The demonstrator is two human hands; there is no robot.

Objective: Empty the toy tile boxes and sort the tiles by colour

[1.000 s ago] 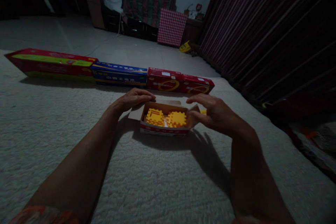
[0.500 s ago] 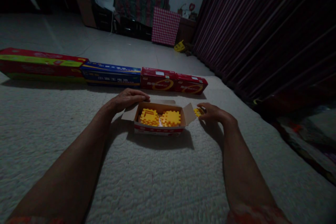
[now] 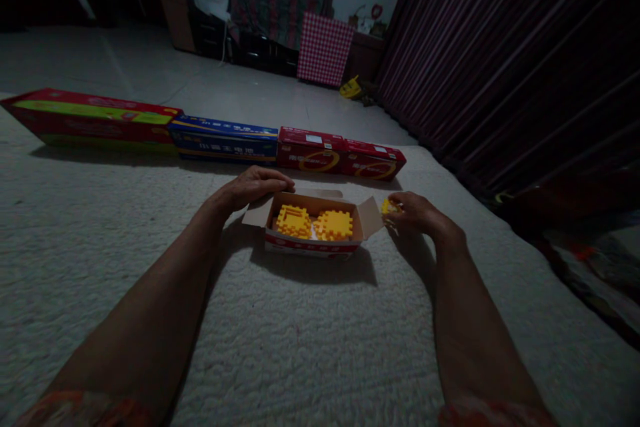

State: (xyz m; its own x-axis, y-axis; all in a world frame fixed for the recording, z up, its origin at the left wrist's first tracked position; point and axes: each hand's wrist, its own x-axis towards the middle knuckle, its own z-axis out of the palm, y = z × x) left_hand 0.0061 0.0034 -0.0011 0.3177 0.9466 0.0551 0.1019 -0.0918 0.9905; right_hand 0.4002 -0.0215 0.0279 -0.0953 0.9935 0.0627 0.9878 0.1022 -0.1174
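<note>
A small red-and-white cardboard box [image 3: 313, 247] stands in front of me with its flaps spread. Inside lie two stacks of toothed yellow plastic pieces, the left stack [image 3: 294, 221] with a slotted top and the right stack [image 3: 335, 223] with a plain one. My left hand [image 3: 255, 187] rests at the box's back left corner, fingers stretched along the rear edge; its thumb is hidden. Right of the box, my right hand [image 3: 415, 212] pinches a yellow plastic piece [image 3: 387, 207] beside the right flap [image 3: 371, 217]. Fingers cover part of that piece.
Behind the box, a row of longer boxes crosses the pale quilted surface [image 3: 300, 347]: a red-and-green box [image 3: 100, 121], a blue box [image 3: 225, 141] and two red boxes [image 3: 313, 150]. A dark curtain [image 3: 480, 67] hangs at the right.
The view has shifted slightly, so everything sits a little further right. My right hand still holds the yellow piece beside the flap, and my left hand stays at the box's corner.
</note>
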